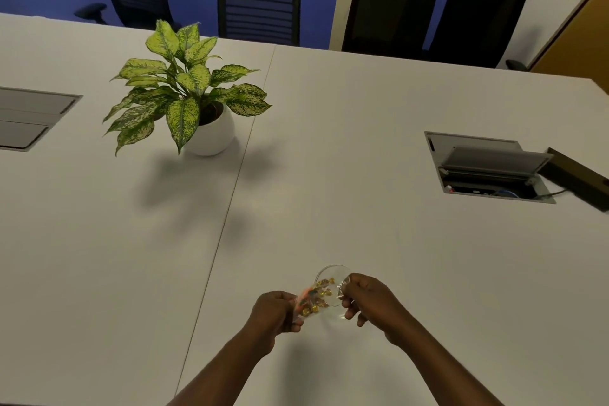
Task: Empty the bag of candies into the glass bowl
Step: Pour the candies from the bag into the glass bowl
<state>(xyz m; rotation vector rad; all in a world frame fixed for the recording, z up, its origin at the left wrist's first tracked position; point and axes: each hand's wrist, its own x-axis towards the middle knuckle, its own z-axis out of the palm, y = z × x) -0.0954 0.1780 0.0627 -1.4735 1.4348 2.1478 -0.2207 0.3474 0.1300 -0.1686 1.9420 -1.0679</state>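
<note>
A clear plastic bag of candies (314, 297), with yellow and orange wrapped sweets inside, is stretched between both hands just above the white table (362, 142). My left hand (275, 311) pinches its near-left end. My right hand (367, 298) pinches its far-right end. The small glass bowl (333, 272) stands right behind and under the bag; only its far rim shows clearly. I cannot tell whether any candies lie in the bowl.
A potted plant (188, 92) in a white pot stands at the back left. An open cable hatch (487, 168) with a dark box (580, 181) beside it lies to the right. A shut hatch (29, 119) is at far left. Black chairs (260, 8) line the far edge.
</note>
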